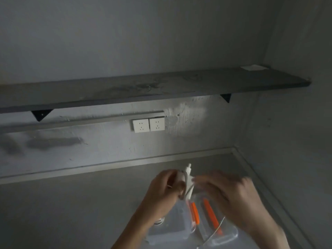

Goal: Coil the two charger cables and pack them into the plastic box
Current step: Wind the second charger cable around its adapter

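My left hand grips a bundle of white charger cable, with a white plug end sticking up above the fingers. My right hand pinches the same cable just to the right of the bundle, and a loose strand trails down from it. Below both hands, on the grey counter, sits the clear plastic box. Beside it lies a clear lid with orange clips. A second cable is not visible.
The counter meets a grey wall with two white sockets. A dark shelf on black brackets runs above them. A side wall closes the right, with the counter's raised edge along it.
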Tool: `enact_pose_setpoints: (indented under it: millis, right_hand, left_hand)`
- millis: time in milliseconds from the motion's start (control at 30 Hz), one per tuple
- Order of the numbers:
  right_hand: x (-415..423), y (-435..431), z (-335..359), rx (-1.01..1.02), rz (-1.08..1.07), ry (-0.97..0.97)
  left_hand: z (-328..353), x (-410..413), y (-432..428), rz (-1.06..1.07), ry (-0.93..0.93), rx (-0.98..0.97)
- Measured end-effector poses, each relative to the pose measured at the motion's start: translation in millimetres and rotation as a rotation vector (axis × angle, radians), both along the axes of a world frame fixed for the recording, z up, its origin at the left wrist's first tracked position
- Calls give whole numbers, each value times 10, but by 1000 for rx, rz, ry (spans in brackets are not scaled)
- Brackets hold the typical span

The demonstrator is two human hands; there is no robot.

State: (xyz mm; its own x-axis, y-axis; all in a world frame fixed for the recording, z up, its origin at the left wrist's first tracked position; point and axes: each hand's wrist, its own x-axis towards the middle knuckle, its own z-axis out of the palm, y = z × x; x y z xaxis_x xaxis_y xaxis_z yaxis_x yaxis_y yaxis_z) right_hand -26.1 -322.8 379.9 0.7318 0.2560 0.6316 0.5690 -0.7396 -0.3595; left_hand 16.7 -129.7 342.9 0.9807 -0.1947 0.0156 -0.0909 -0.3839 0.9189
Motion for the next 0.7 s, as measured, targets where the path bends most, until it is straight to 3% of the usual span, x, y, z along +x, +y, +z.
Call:
enact_pose_setpoints:
  millis: [133, 300, 433, 500, 567, 700]
  right_hand:
    - [348, -208, 145, 231, 6, 71]
    - [488, -183, -387, 606, 120, 428]
    - [259, 200, -878, 754, 85, 700]
    - [110, 334, -983, 703, 61, 710]
    - [-94, 371, -948, 489, 60, 619]
    - [-253, 164, -499, 180, 31, 380]
  left_hand:
    - [197, -319, -107, -210, 24, -39]
    - [526, -369, -82, -207, -56, -116]
    - [520, -235, -59, -144, 34, -355]
    - [470, -75, -23, -46, 63, -473]
    - [397, 108, 38, 116, 62, -489]
    - [114, 236, 62, 251, 50, -302]
